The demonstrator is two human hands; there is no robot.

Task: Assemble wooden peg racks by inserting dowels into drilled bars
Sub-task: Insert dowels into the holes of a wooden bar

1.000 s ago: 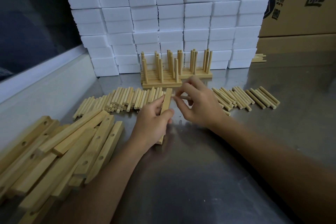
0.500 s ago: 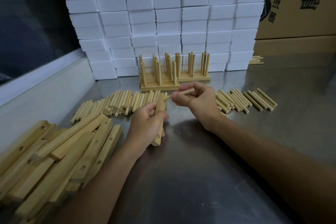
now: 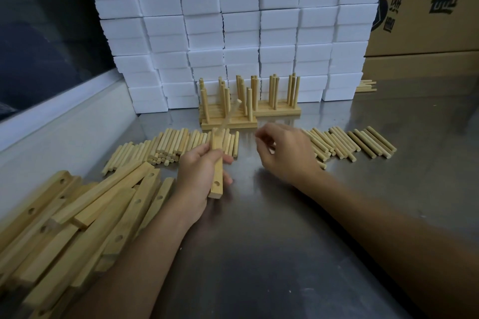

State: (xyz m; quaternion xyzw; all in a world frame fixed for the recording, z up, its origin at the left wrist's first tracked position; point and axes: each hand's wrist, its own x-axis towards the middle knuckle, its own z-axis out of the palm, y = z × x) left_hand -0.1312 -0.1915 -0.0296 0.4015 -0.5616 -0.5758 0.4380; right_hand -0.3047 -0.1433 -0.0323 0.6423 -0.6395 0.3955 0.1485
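1. Your left hand [image 3: 201, 176] grips a drilled bar [image 3: 217, 163] at table centre, fingers wrapped round its middle.
2. A blurred dowel [image 3: 231, 114] stands in the bar's far end, leaning toward 1 o'clock.
3. Your right hand [image 3: 282, 153] hovers at 3 o'clock of the bar, fingers loosely curled, holding nothing.

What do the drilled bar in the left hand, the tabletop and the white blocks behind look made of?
Drilled bar: pale unfinished wood, matte, faint grain. Tabletop: probably stainless steel, brushed sheen with blurred reflections. White blocks: likely foam, matte with rough edges, though they could be boxes.
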